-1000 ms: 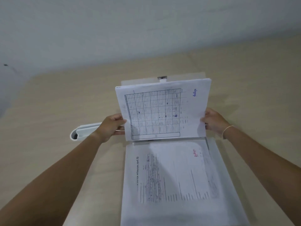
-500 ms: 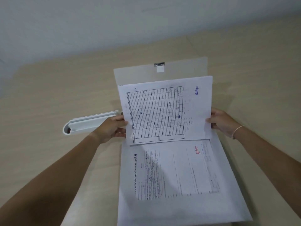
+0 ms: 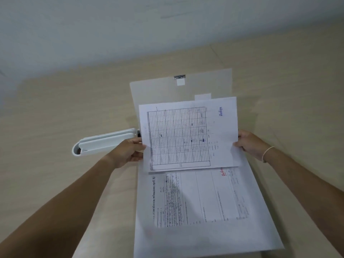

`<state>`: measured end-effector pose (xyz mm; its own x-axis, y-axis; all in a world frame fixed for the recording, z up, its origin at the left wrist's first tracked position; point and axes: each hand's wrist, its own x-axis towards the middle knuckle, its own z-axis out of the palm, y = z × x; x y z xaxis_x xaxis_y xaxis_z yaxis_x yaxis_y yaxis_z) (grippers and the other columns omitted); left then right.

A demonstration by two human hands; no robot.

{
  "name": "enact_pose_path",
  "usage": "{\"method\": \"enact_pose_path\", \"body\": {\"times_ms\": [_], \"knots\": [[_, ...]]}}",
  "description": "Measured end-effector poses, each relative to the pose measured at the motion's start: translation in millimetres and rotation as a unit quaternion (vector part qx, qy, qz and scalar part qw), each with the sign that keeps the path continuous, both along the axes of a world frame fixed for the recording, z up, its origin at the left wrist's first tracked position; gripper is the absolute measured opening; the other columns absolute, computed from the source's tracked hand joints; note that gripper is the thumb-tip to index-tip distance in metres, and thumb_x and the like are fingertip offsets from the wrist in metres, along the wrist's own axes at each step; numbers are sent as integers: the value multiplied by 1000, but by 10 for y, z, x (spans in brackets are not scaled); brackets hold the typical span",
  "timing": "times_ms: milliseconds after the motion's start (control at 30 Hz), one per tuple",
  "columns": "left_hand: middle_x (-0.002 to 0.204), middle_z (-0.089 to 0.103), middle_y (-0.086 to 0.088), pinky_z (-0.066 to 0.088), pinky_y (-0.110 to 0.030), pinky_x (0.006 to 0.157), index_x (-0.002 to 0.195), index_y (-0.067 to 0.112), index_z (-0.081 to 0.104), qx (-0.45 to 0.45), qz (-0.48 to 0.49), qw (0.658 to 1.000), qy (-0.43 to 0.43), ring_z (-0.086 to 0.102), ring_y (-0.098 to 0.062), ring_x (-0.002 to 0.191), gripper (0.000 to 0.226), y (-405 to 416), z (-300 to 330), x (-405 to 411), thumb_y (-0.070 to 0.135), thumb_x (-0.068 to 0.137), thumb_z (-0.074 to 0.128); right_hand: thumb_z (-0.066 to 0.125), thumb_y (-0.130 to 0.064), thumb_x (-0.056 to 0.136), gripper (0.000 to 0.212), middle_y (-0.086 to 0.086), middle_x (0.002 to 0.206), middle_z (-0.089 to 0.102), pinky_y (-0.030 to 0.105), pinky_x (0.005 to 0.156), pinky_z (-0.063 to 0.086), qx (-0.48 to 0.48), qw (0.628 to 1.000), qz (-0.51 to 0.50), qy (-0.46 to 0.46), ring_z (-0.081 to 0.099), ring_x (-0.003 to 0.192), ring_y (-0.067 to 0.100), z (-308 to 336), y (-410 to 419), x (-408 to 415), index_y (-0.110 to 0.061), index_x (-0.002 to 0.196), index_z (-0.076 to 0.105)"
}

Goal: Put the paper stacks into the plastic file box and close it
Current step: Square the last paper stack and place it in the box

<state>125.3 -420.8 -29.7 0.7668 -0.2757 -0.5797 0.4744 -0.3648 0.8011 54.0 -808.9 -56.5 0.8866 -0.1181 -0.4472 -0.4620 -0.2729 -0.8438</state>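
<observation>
A translucent plastic file box [image 3: 258,211] lies open on the table, its flap [image 3: 154,90] with a metal clasp standing up at the far end. A paper stack with printed text [image 3: 201,198] lies flat inside the box. I hold a second paper stack with a printed grid [image 3: 186,135] tilted upright over the box's far half. My left hand [image 3: 128,151] grips its left edge and my right hand [image 3: 249,144] grips its right edge. Its lower edge rests near the stack inside.
A white folded device [image 3: 100,144] lies on the beige table [image 3: 55,127] just left of the box, partly behind my left hand. A pale wall [image 3: 130,25] runs along the table's far edge.
The held grid stack has dropped lower relative to the box, so more of the raised flap and its clasp shows above it. Both hands keep their grip on its sides.
</observation>
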Motion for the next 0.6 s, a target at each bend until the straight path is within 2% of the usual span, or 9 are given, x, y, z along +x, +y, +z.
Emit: {"method": "enact_pose_path", "body": {"times_ms": [67,100,167,267,367,433,500,533,600], "knots": [[81,71,7,49,-20,59,94,21,65,11,-8,1000,12,66,-8,63,19,-18,5,-11,7,89,53,42,13,82,42,4,101,67,27,75,52,0,1000,10,8,62,89,19,-20,-11,-14,-20,96,64],[82,71,6,49,-22,63,94,20,63,5,-2,1000,13,66,-9,67,18,-32,16,-7,7,89,53,42,13,82,42,6,105,67,35,86,50,-1,1000,14,12,62,95,23,-20,-12,-18,-19,100,63],[93,70,2,53,-27,71,104,18,62,-20,25,999,-6,66,-14,79,20,-71,44,16,8,90,51,42,12,82,42,6,106,68,41,94,47,-3,1000,23,17,62,98,25,-8,-7,-19,-19,98,65],[103,67,-7,58,-25,68,119,11,57,-21,68,996,-62,64,-18,83,28,-154,92,50,8,94,45,41,10,81,42,5,101,70,39,91,48,5,999,43,33,63,93,23,23,1,-23,-21,90,68],[101,66,-8,56,-28,71,115,9,58,11,57,994,-89,64,-18,82,26,-186,95,53,5,93,44,42,5,83,34,9,103,67,37,83,48,7,998,31,52,61,90,24,18,-29,-18,-13,99,65],[91,67,-5,56,-24,66,101,12,62,30,29,996,-78,65,-12,72,22,-164,70,28,2,92,45,46,0,83,35,11,104,65,37,81,47,-5,998,8,55,60,90,25,19,-36,-14,-11,114,58],[82,63,-3,53,-22,64,87,13,60,75,-16,995,-56,62,-8,64,17,-128,34,-24,1,89,48,48,-1,82,45,12,97,63,35,77,45,-23,999,-23,43,57,86,24,8,-18,-2,-19,124,51],[81,61,-3,49,-23,66,85,13,60,104,-44,993,-39,59,-10,67,14,-105,8,-49,3,87,50,48,0,82,49,11,89,60,32,72,44,-34,998,-35,31,54,81,23,7,-1,4,-21,126,49],[89,61,-2,46,-27,71,94,12,63,132,-87,987,4,57,-14,80,14,-74,-35,-105,9,87,51,46,4,83,53,8,75,51,27,60,36,-55,998,-38,12,47,70,21,9,36,4,-21,129,47]]}}
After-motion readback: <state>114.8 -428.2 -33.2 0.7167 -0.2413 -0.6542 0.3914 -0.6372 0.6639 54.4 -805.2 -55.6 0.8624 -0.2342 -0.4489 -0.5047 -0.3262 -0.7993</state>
